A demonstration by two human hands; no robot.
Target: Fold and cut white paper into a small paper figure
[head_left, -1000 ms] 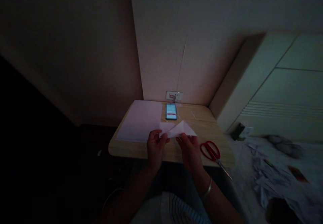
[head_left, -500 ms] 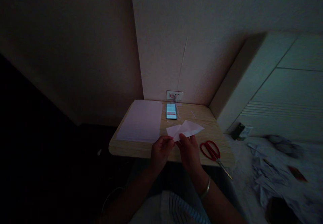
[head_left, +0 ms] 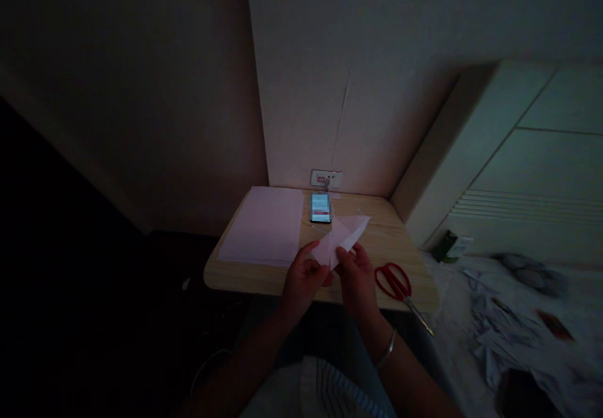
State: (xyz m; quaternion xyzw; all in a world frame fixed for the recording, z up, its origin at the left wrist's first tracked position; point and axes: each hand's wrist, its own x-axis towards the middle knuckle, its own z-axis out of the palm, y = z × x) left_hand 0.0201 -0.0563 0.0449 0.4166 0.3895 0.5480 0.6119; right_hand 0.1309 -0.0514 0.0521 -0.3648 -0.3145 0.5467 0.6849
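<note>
A folded sheet of white paper is held between both hands above the front of the small wooden table. My left hand pinches its lower left part near the bottom corner. My right hand, with a bangle on the wrist, grips the lower right part, thumb on top. One pointed corner of the paper aims up and to the right. Red-handled scissors lie right of my right hand, blades sticking out past the table's front edge.
A stack of white paper covers the table's left side. A lit phone lies at the back, below a wall socket with a plug in it. On the right, a bed carries a small box and scattered items.
The folded paper has turned, so its right point now rises higher. My left fingers have shifted on its edge, with the index finger raised along it. Scissors and phone stay put.
</note>
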